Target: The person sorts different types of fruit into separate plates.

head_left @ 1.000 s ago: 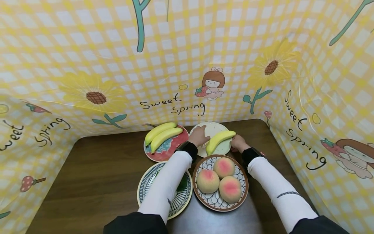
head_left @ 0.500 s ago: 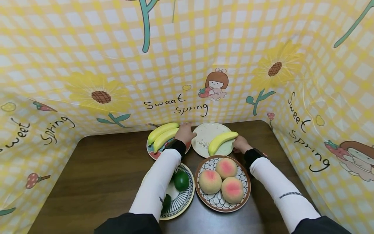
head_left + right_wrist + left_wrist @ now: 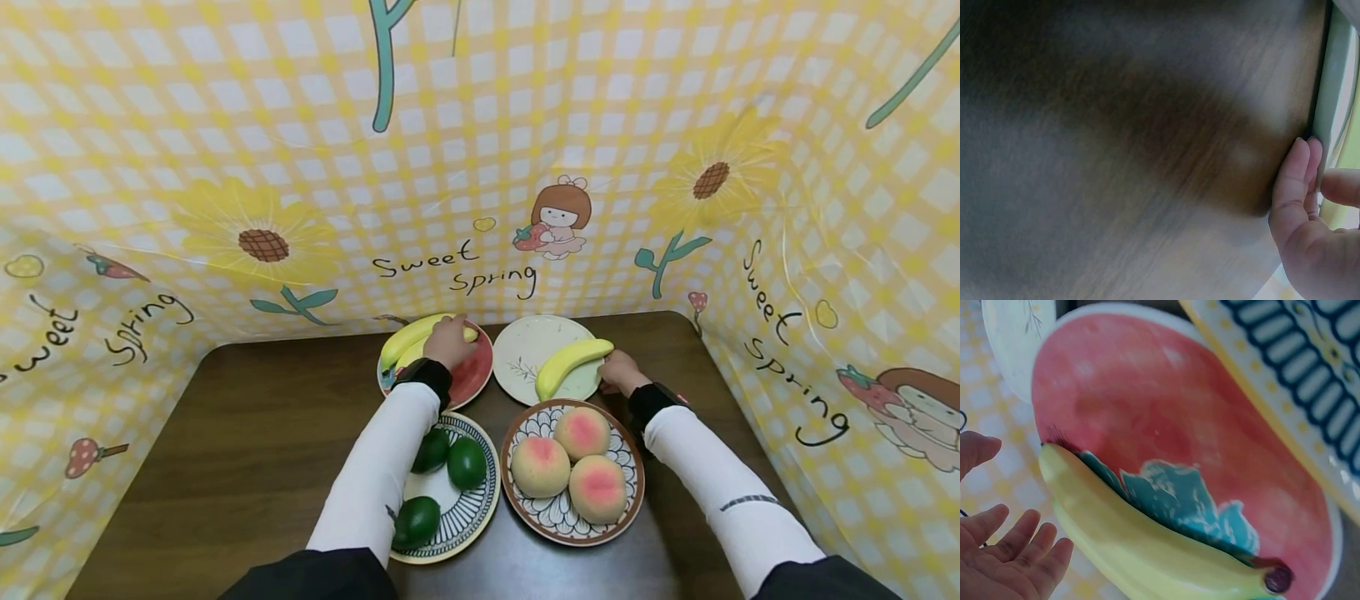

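Note:
My left hand (image 3: pixel 448 340) is over two yellow bananas (image 3: pixel 401 343) on a red plate (image 3: pixel 474 375) at the back of the table. In the left wrist view the palm and fingers (image 3: pixel 1004 556) are spread open beside a banana (image 3: pixel 1147 544) and hold nothing. My right hand (image 3: pixel 617 367) is at the right edge of a cream plate (image 3: pixel 525 346) that carries one banana (image 3: pixel 570 363). In the right wrist view its fingers (image 3: pixel 1297 175) lie against the plate's rim (image 3: pixel 1335 94) with the thumb over it.
A brown-rimmed plate (image 3: pixel 636 475) with three peaches (image 3: pixel 573 467) sits in front of the cream plate. A striped plate (image 3: pixel 480 517) with green fruits (image 3: pixel 467 462) is under my left forearm. Yellow checked screens wall in the dark wooden table (image 3: pixel 247 433) on three sides.
My left hand has moved left from the cream plate to the bananas on the red plate, uncovering the green fruits. The right hand has stayed at the cream plate's edge.

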Available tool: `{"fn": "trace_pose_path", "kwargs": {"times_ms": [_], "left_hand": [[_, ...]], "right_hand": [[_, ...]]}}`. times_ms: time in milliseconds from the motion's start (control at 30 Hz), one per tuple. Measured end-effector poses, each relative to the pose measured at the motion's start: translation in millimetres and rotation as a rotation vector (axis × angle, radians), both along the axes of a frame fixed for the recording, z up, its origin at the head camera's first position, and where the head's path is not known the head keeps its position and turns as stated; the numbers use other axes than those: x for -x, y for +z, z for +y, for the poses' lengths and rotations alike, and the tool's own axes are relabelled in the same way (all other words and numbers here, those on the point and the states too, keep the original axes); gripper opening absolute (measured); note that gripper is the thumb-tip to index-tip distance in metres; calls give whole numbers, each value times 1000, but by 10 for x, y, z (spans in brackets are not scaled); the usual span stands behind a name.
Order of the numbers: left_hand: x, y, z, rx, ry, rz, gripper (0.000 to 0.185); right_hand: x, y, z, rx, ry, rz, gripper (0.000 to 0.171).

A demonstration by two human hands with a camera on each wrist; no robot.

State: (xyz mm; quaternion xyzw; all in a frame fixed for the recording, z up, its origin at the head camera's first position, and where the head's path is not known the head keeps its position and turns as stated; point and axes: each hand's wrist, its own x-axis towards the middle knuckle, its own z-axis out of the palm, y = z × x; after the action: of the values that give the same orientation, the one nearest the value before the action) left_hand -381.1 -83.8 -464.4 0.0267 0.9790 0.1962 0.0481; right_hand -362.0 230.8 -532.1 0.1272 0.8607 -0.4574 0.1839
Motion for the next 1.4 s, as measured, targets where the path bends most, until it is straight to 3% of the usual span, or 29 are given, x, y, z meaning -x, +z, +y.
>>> {"fn": "trace_pose_path", "kwargs": {"times_ms": [233, 600, 867, 1000, 1200, 1400], "left_hand": [[11, -30, -172, 33, 9, -43, 67], [27, -200, -495, 78, 21, -66, 68], [-16, -164, -549, 150, 31, -109, 62], [-2, -217, -576, 178, 22, -131, 55], [28, -382, -650, 133, 16, -113, 42], [39, -448, -679, 104, 12, -81, 43]], "right_hand": [[4, 1, 8, 11, -6, 1, 16], [-47, 28, -10, 20, 2, -20, 20], [-43, 30, -13, 46, -11, -13, 23], [-36, 8, -13, 40, -17, -8, 21], [-35, -13, 4, 56, -22, -17, 14], [-49, 14, -1, 59, -18, -9, 18]]}}
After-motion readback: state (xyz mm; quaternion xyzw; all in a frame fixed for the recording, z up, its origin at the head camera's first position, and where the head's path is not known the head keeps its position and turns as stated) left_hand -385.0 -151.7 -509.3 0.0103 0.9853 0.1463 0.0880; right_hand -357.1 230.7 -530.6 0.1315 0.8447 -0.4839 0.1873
